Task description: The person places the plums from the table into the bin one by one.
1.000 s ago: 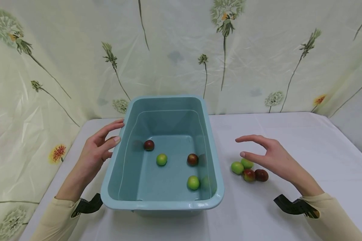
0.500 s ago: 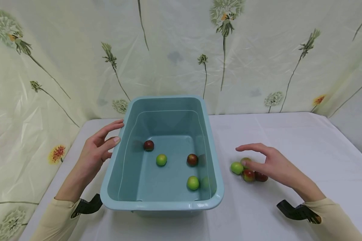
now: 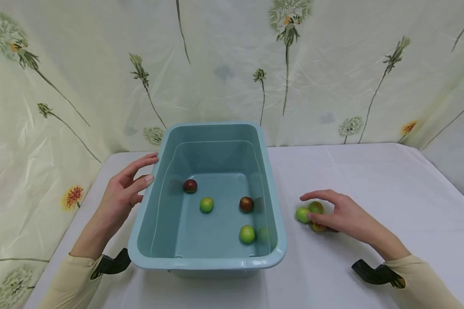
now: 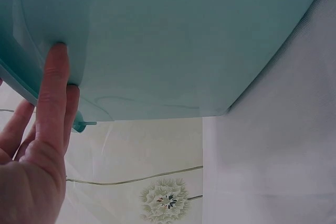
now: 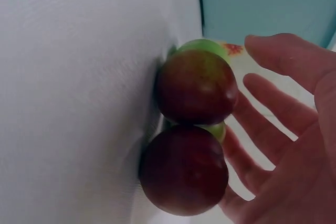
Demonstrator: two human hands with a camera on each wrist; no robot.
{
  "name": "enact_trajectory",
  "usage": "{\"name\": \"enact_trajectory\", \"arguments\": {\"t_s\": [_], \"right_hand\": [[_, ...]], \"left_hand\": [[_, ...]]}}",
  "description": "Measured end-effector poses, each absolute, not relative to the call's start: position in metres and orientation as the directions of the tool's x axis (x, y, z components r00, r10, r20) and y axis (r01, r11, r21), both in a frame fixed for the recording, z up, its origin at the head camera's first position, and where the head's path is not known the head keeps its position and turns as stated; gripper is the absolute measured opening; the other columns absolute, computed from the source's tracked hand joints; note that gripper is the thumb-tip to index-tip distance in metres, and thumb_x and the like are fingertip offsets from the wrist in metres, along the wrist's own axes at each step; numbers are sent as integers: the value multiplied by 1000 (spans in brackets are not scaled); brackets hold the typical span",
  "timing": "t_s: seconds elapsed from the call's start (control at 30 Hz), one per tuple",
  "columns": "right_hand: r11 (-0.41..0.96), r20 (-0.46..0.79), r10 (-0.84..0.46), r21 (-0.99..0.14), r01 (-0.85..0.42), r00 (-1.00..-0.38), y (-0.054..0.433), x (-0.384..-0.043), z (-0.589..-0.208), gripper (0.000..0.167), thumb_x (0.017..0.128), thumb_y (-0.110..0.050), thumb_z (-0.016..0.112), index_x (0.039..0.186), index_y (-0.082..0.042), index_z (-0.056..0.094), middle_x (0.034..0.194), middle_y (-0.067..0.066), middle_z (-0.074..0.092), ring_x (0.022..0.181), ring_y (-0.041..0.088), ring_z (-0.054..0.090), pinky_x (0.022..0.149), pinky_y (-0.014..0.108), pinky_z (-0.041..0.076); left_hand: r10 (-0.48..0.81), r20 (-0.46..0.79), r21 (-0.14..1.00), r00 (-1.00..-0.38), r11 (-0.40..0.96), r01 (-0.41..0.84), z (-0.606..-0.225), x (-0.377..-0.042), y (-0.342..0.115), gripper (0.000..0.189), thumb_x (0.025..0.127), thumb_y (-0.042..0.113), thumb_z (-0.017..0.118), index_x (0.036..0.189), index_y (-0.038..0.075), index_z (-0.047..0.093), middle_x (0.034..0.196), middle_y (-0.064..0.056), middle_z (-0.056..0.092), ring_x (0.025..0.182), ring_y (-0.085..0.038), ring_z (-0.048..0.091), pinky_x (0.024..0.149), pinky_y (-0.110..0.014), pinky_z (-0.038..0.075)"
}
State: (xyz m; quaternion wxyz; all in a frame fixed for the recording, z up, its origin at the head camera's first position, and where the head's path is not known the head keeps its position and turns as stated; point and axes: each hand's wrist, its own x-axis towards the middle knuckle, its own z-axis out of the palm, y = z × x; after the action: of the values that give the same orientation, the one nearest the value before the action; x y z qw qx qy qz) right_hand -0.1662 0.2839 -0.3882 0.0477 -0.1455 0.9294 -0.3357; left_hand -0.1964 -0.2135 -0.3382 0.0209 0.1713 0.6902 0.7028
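Note:
My left hand (image 3: 117, 197) is at the left rim of a pale blue plastic tub (image 3: 209, 263). In the left wrist view, fairly straight fingers (image 4: 52, 93) touch the tub's outer wall just under the rim. To the right of the tub, my right hand (image 3: 349, 216) hovers low over a cluster of small, round, plum-like fruit, thumb and fingers spread apart. Two are green (image 3: 302, 214); one is red and green (image 3: 318, 227). A dark red fruit (image 5: 184, 170), mostly hidden by the hand in the head view, lies nearest the right wrist camera.
Inside the tub lie two dark red fruit (image 3: 246, 204) and two green fruit (image 3: 206, 204), spread apart on its floor. A white cloth (image 3: 390, 180) covers the table. Behind stands a curtain (image 3: 224, 64) printed with dandelions.
My right hand has come down and slightly nearer, onto the fruit cluster, its thumb now beside the green fruit. The left hand, the tub and the fruit have stayed put.

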Motion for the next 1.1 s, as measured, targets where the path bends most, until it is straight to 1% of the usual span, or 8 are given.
{"name": "enact_trajectory", "arguments": {"t_s": [0.1, 0.2, 0.3, 0.5, 0.7, 0.83, 0.97, 1.1], "right_hand": [[730, 25, -313, -633, -257, -949, 282, -167, -392, 39, 89, -31, 75, 125, -20, 65, 127, 3, 60, 118, 27, 51, 96, 56, 43], [735, 33, -317, -623, -268, -948, 281, -168, -396, 39, 87, -24, 76, 124, -20, 66, 124, 2, 61, 111, 24, 52, 94, 53, 44], [743, 27, -318, -615, -266, -948, 280, -168, -399, 39, 85, -21, 77, 123, -19, 66, 122, 3, 61, 106, 23, 52, 91, 49, 46], [741, 20, -322, -617, -265, -947, 282, -169, -405, 40, 84, -18, 79, 122, -20, 67, 120, 1, 61, 104, 20, 53, 89, 43, 47], [742, 14, -327, -615, -265, -945, 282, -172, -408, 40, 82, -17, 79, 121, -19, 67, 116, 1, 61, 99, 20, 53, 84, 38, 48], [743, 18, -328, -613, -270, -945, 282, -174, -408, 39, 82, -16, 79, 119, -20, 67, 114, 0, 61, 97, 20, 53, 83, 38, 48], [737, 29, -320, -620, -268, -947, 282, -174, -407, 37, 83, -18, 79, 119, -21, 67, 115, -1, 62, 100, 21, 54, 85, 40, 47], [724, 21, -299, -646, -241, -954, 282, -175, -404, 37, 84, -21, 79, 119, -21, 68, 120, 3, 63, 109, 25, 54, 91, 47, 44]], "left_hand": [[267, 212, 977, -940, -50, 207, -338, -197, -214, 38, 102, 10, 52, 140, 7, 52, 151, -5, 39, 102, -19, 64, 73, -37, 59], [269, 210, 977, -940, -44, 206, -338, -196, -214, 38, 102, 11, 52, 140, 8, 52, 151, -5, 39, 102, -19, 65, 74, -38, 59], [271, 209, 978, -940, -37, 207, -338, -196, -214, 38, 102, 11, 52, 141, 8, 52, 151, -5, 39, 103, -20, 65, 74, -38, 59], [274, 208, 977, -939, -20, 211, -338, -196, -214, 39, 103, 12, 51, 141, 10, 51, 151, -5, 39, 105, -21, 63, 76, -39, 59], [272, 211, 976, -939, -8, 217, -338, -197, -214, 39, 103, 13, 51, 141, 10, 51, 151, -5, 39, 113, -21, 60, 77, -39, 59], [270, 209, 977, -940, -21, 212, -338, -197, -214, 38, 103, 12, 51, 141, 9, 52, 151, -5, 39, 109, -20, 62, 76, -39, 59], [263, 209, 978, -942, -38, 207, -338, -197, -214, 38, 102, 10, 51, 140, 8, 52, 151, -5, 40, 103, -20, 64, 75, -38, 59], [255, 208, 978, -944, -38, 205, -338, -197, -213, 38, 102, 10, 51, 140, 8, 53, 150, -6, 40, 102, -20, 65, 74, -39, 59]]}}
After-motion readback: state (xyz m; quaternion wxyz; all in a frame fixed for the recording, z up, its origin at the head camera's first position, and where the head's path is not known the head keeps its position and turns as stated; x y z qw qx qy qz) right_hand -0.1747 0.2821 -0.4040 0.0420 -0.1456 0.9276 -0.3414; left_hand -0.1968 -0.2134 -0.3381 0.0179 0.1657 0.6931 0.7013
